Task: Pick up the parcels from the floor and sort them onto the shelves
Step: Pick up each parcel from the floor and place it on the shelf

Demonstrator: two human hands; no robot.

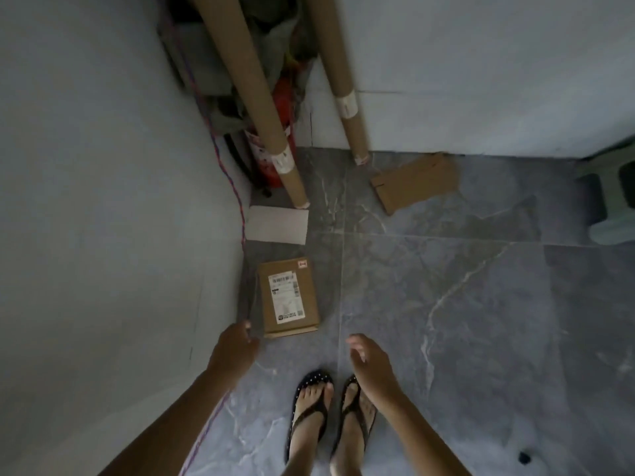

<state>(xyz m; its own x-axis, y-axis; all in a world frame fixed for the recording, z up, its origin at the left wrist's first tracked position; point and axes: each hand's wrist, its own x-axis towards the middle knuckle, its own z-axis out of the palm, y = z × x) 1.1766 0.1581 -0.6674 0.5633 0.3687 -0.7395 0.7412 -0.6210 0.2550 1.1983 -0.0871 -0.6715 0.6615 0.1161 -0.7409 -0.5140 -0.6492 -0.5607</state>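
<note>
A brown cardboard parcel with a white shipping label [289, 297] lies flat on the grey floor by the left wall. Beyond it lies a white flat parcel [277, 224], and a flat brown cardboard piece [414, 183] lies near the far wall. My left hand [235, 348] hovers just left of the labelled parcel's near corner, fingers loosely curled, holding nothing. My right hand [369, 360] hangs to the parcel's right, above my feet, fingers relaxed and empty.
Two long cardboard tubes [256, 94] [340, 77] lean in the corner over a red fire extinguisher [271, 156]. A red-blue cord [225, 166] runs down the left wall. A pale green plastic stool [615, 201] stands at right. My sandalled feet [330, 417] are below.
</note>
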